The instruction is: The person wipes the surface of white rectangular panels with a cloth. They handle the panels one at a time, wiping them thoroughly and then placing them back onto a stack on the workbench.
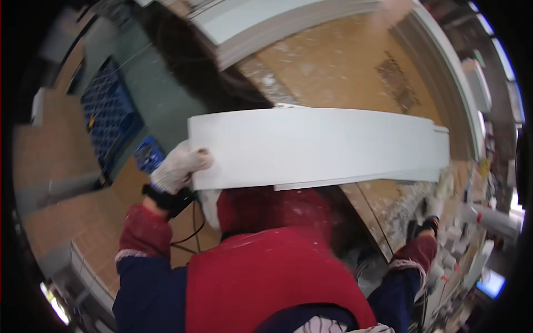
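A long white panel (316,147) lies crosswise in front of me, with a stepped edge along its lower side and a notch at its right end. My left hand (180,165), in a white knit glove, grips the panel's left end, thumb over the upper face and the other fingers hidden beneath. At the lower right corner of the panel is my right hand (440,197), also gloved. Its fingers are blurred against the pale clutter, so I cannot make out whether they close on the panel.
Beyond the panel is a brown worktop (327,61) with white scraps, bordered by pale curved-looking strips (239,28). A blue lattice crate (108,111) stands at the left, near a small blue container (148,154). Cluttered items and a lit screen (491,283) are at the right.
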Motion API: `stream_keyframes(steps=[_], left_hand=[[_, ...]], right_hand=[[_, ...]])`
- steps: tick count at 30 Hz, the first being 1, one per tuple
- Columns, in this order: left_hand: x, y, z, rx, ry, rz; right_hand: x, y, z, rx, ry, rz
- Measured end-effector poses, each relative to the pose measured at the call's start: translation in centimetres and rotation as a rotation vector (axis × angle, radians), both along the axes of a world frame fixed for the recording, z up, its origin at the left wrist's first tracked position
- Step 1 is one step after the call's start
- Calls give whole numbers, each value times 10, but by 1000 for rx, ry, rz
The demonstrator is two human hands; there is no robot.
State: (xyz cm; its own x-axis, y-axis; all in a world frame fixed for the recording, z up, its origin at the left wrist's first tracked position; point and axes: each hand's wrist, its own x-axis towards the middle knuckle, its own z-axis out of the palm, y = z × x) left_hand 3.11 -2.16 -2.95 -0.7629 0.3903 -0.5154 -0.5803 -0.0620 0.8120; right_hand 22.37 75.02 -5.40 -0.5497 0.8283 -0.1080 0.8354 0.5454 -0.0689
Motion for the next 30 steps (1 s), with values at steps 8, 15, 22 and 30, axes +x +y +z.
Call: stream_keyframes(steps=[8,15,22,30], left_hand=[[-3,17,10,-135,-55,100],[-3,12,2,-105,-42,123],[-3,2,-1,49,61,35],[-1,30,26,-151,71,116]], right_hand=[[-23,-71,41,144,-101,-118],[7,-39,14,-141,90,-307],[5,-75,34,113,200,-55],[-81,-206,141,-39,578,251]])
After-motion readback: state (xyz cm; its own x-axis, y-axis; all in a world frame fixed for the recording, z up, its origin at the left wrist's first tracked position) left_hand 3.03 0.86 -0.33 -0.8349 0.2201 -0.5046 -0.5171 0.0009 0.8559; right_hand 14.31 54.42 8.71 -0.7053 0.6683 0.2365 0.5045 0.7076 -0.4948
